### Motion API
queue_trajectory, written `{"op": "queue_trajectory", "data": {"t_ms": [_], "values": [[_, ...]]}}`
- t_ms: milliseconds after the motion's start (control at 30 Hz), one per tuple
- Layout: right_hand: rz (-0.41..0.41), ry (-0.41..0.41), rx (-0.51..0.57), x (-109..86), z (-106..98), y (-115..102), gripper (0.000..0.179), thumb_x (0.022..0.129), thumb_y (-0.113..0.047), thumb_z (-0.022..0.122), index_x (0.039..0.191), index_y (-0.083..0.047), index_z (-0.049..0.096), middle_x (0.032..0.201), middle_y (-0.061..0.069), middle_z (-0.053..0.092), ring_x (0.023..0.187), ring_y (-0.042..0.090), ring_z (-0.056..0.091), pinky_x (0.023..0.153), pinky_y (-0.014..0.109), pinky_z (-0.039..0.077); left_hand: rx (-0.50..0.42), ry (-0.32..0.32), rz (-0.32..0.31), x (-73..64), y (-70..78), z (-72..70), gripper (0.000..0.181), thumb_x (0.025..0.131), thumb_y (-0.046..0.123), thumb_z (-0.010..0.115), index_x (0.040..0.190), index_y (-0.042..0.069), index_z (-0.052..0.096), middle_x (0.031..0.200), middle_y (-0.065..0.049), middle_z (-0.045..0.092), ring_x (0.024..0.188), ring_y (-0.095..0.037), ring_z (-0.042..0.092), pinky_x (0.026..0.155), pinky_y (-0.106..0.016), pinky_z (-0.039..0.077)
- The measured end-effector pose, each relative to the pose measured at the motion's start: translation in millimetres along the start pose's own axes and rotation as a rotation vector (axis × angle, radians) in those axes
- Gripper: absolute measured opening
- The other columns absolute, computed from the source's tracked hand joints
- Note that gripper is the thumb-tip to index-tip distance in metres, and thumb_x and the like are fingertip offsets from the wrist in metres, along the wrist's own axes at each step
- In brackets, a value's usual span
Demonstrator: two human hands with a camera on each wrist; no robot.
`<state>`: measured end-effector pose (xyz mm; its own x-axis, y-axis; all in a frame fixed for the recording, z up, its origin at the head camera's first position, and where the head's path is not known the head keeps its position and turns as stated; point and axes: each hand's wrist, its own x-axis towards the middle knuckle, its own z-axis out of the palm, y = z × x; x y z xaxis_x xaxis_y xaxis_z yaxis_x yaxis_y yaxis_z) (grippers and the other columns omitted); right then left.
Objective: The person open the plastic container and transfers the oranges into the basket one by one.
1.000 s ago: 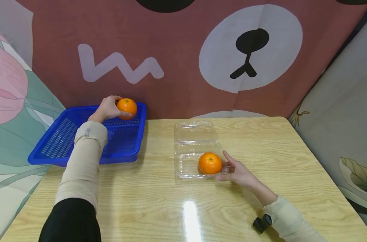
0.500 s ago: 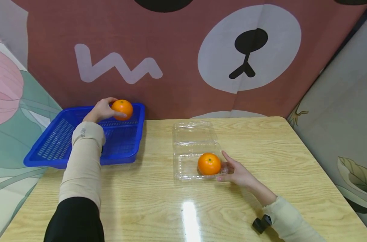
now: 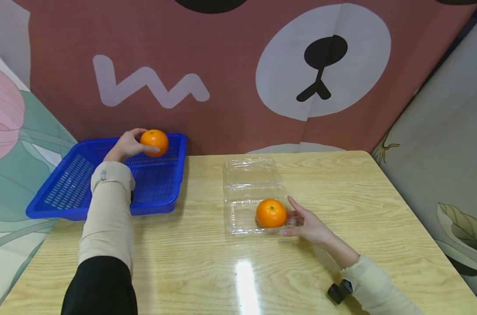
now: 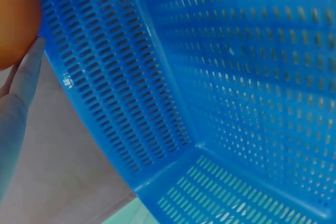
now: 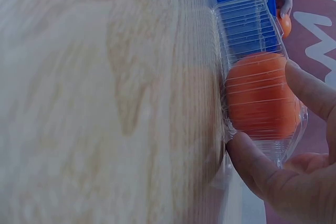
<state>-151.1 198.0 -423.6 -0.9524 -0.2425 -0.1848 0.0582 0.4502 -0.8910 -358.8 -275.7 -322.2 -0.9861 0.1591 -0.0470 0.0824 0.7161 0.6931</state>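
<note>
In the head view my left hand (image 3: 124,145) grips an orange (image 3: 154,143) between thumb and fingers, over the back of a blue slotted basket (image 3: 155,183). Part of that orange (image 4: 18,17) fills the corner of the left wrist view, a finger along its underside. A clear plastic clamshell box (image 3: 240,215) lies with its lid spread back on the table. Inside its front half, at the right end, sits a second orange (image 3: 271,213). My right hand (image 3: 309,224) holds the box's right end, thumb and fingers spread across its sides (image 5: 262,103).
The basket stands at the left back of the wooden table (image 3: 191,271), against a wall cloth (image 3: 234,100) printed with a bear face. A small black device (image 3: 339,292) sits at the right wrist.
My left hand has shifted slightly left with the orange, farther in over the basket. The right hand keeps its hold on the box. The view has also drifted a little.
</note>
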Motion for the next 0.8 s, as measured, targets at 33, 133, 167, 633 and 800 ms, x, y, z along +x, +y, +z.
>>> {"op": "queue_trajectory", "data": {"t_ms": [33,133,167,633,800], "values": [[0.002,-0.002,0.002,0.0,0,0,0.099,0.074,-0.016,0.076,0.147,-0.010,0.009,0.128,0.028,0.043,0.113,0.038,0.047,0.094,0.051,0.037,-0.001,-0.001,-0.008,0.7,-1.2,0.4,0.088,0.073,0.038,0.075,0.138,-0.001,0.029,0.123,-0.026,0.042,0.106,-0.039,0.041,0.095,-0.054,0.032],[0.002,-0.005,0.004,-0.3,0,0,0.100,0.073,-0.017,0.076,0.147,-0.010,0.009,0.129,0.029,0.042,0.114,0.039,0.046,0.095,0.052,0.036,-0.001,-0.008,-0.022,1.9,-5.3,2.4,0.088,0.073,0.039,0.075,0.137,0.000,0.029,0.124,-0.026,0.041,0.106,-0.039,0.040,0.095,-0.055,0.031],[-0.001,-0.008,0.001,-0.5,0,0,0.100,0.074,-0.017,0.076,0.147,-0.010,0.009,0.129,0.030,0.042,0.114,0.039,0.046,0.095,0.052,0.036,-0.002,-0.013,-0.023,2.3,-6.6,3.2,0.087,0.073,0.039,0.074,0.137,0.001,0.030,0.124,-0.026,0.041,0.106,-0.039,0.040,0.095,-0.056,0.031],[0.011,0.000,0.021,2.2,0,6,0.100,0.072,-0.018,0.077,0.147,-0.012,0.011,0.129,0.028,0.043,0.114,0.038,0.046,0.095,0.051,0.036,-0.027,-0.078,-0.065,4.9,-17.4,15.8,0.086,0.075,0.030,0.075,0.138,-0.002,0.026,0.126,-0.027,0.039,0.108,-0.040,0.039,0.097,-0.056,0.028],[-0.005,0.001,0.023,2.4,0,4,0.100,0.073,-0.015,0.076,0.147,-0.011,0.009,0.128,0.029,0.042,0.113,0.039,0.047,0.095,0.051,0.037,-0.041,-0.086,-0.071,6.5,-20.7,19.8,0.086,0.074,0.029,0.076,0.137,-0.002,0.027,0.127,-0.028,0.038,0.109,-0.041,0.039,0.097,-0.056,0.028]]}}
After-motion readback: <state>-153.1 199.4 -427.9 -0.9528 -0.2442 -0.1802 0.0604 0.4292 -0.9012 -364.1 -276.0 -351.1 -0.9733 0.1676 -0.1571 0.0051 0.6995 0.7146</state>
